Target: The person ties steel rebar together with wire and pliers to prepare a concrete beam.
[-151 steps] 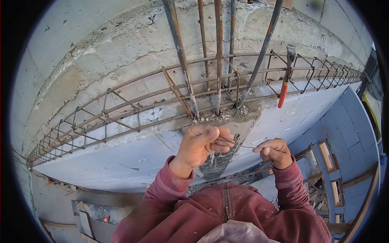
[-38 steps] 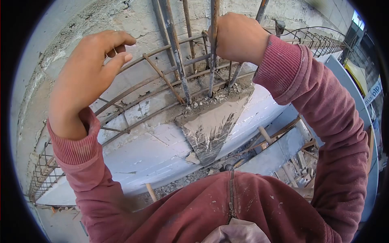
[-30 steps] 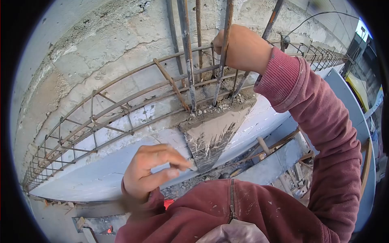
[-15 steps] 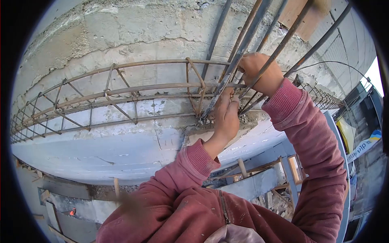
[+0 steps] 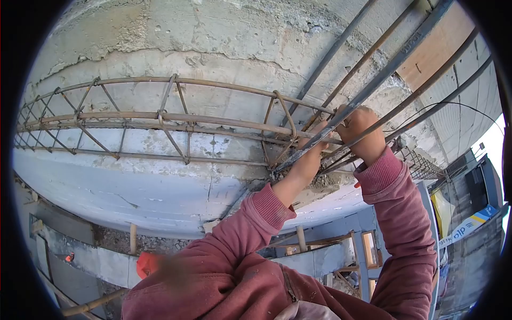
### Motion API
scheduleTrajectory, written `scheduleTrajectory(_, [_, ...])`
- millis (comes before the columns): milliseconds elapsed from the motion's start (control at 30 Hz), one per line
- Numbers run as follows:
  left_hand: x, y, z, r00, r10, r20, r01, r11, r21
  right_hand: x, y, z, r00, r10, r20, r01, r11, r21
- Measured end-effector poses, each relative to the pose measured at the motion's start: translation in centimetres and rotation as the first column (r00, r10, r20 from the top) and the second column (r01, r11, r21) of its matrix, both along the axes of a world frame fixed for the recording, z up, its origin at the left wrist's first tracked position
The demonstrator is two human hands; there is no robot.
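Observation:
Among the upright steel bars, my left hand [image 5: 305, 164] reaches up behind a thick grey rebar [image 5: 368, 92], its fingers bent and partly covered. Close by on the right, my right hand [image 5: 368, 140] is curled like a fist, with a rusty rebar [image 5: 426, 95] crossing in front of it. Whatever either hand pinches is hidden. Both hands are at the right end of a horizontal rebar cage [image 5: 224, 122], where its long bars meet the uprights. A bent stirrup [image 5: 288, 114] loops round the cage just left of my hands.
Behind the cage rises a rough concrete wall [image 5: 224, 64]. A pale painted ledge [image 5: 122, 181] runs below it. More upright bars and a thin wire [image 5: 469, 106] stand to the right. Far beneath lie timber pieces [image 5: 133, 238] and rubble; a banner [image 5: 469, 226] hangs at right.
The view has shifted, so the bars lean more to the right. My right hand has come lower and nearer my left, whose fingers now reach further up behind the grey rebar.

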State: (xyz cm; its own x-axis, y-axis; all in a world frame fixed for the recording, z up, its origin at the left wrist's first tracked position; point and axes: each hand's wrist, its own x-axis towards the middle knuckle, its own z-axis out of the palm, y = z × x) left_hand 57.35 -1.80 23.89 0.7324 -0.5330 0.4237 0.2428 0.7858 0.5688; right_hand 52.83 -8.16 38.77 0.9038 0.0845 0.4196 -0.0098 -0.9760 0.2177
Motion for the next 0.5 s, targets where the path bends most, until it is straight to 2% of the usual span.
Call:
scheduleTrajectory(67, [0.1, -0.1, 0.1, 0.996, -0.040, -0.078, 0.042, 0.999, 0.031, 0.2, 0.0, 0.0, 0.999, -0.039, -0.007, 0.039, 0.999, -0.009])
scheduleTrajectory(167, [-0.1, -0.6, -0.6, 0.995, -0.017, -0.095, 0.017, 1.000, 0.000, 0.1, 0.6, 0.7, 0.995, -0.039, -0.087, 0.036, 0.999, -0.035])
scheduleTrajectory(267, [-0.6, -0.9, -1.8, 0.953, 0.256, 0.163, -0.255, 0.967, -0.023, 0.4, -0.4, 0.4, 0.993, 0.077, -0.085, -0.076, 0.997, 0.016])
scheduleTrajectory(367, [-0.7, -0.2, -1.4, 0.976, 0.110, 0.188, -0.130, 0.987, 0.095, 0.7, -0.9, 0.0, 0.997, 0.054, -0.052, -0.054, 0.999, 0.004])
scheduleTrajectory(433, [-0.3, 0.4, -0.7, 0.930, 0.155, 0.332, -0.207, 0.970, 0.127, 1.2, -0.9, 0.0, 0.984, -0.072, -0.163, 0.056, 0.993, -0.103])
scheduleTrajectory(467, [-0.2, 0.6, -0.6, 0.938, 0.126, 0.322, -0.175, 0.976, 0.130, 1.6, -0.9, 0.1, 0.968, -0.137, -0.211, 0.104, 0.981, -0.162])
scheduleTrajectory(500, [-0.1, 0.7, -0.5, 0.945, 0.096, 0.311, -0.144, 0.981, 0.134, 1.9, -0.8, 0.3, 0.967, -0.091, -0.240, 0.044, 0.980, -0.193])
